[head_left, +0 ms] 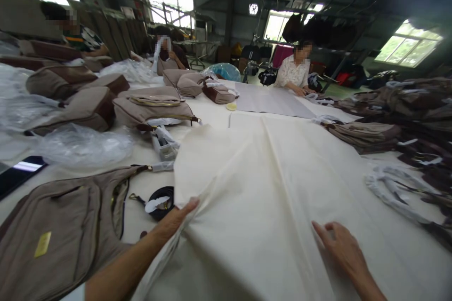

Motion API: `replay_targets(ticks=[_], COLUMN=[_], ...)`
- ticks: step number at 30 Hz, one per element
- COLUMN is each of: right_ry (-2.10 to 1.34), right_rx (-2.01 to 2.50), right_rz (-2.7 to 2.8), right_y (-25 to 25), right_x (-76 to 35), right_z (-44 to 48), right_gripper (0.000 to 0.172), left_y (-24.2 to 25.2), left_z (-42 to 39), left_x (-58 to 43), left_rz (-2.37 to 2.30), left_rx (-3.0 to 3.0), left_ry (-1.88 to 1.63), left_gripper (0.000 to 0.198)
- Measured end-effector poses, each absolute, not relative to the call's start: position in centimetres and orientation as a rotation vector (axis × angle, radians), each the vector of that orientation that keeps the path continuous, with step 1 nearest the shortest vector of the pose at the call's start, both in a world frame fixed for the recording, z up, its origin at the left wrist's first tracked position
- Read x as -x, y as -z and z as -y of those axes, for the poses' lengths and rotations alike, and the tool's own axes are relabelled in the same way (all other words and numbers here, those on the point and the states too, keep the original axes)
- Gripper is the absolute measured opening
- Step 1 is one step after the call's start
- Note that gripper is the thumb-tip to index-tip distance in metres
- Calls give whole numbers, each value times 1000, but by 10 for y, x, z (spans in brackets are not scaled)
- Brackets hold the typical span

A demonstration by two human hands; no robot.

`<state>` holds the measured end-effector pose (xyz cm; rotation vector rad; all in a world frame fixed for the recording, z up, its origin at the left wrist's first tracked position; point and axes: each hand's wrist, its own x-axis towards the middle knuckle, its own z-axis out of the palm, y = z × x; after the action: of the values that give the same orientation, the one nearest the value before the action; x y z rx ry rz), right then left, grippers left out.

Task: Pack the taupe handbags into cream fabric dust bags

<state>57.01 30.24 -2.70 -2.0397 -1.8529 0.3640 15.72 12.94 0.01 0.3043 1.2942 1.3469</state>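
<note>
A large sheet of cream-white paper or thin fabric spreads before me, creased and raised on its left side; its exact material I cannot tell. My left hand grips its left edge, thumb on top and the other fingers hidden beneath. On the right, my right hand is by a long fold in the sheet, its fingers loosely bent and apart, with nothing visible in them. Left of my left hand lie a taupe fabric bag with a gold label and a coiled black strap partly wrapped in white.
Several taupe bags and crumpled clear plastic cover the table's left side. A phone lies at the left edge. Bags and straps pile up at right. Across the table, a person sits by a grey sheet; two others work farther left.
</note>
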Motion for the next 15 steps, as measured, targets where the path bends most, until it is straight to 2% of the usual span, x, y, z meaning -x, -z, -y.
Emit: replay_targets(ticks=[4,6,8,12,15], right_ry=[-611,-744,-916,-1126,-946], right_rx=[1933,1804,1622,1454,1758], right_rz=[1814,1866,1965,2078,1916], right_y=[35,29,22,6,-10], right_x=[-495,-460,-429,-414,-462], right_z=[-284,-269,-247,-212,-229], right_gripper=[62,61,56,56,75], left_y=[-3,-1,3,23,39], left_z=[-159,-171,-183,-201,-200], left_x=[-222,-257,-285,-304,-292], left_rz=[-1073,-948,-876,-1091,-1196], left_rx=[-441,-457,-448,-236,-175], left_ry=[-1192,-1159,-1229,-1374,-1392], left_gripper=[67,66,56,30,31])
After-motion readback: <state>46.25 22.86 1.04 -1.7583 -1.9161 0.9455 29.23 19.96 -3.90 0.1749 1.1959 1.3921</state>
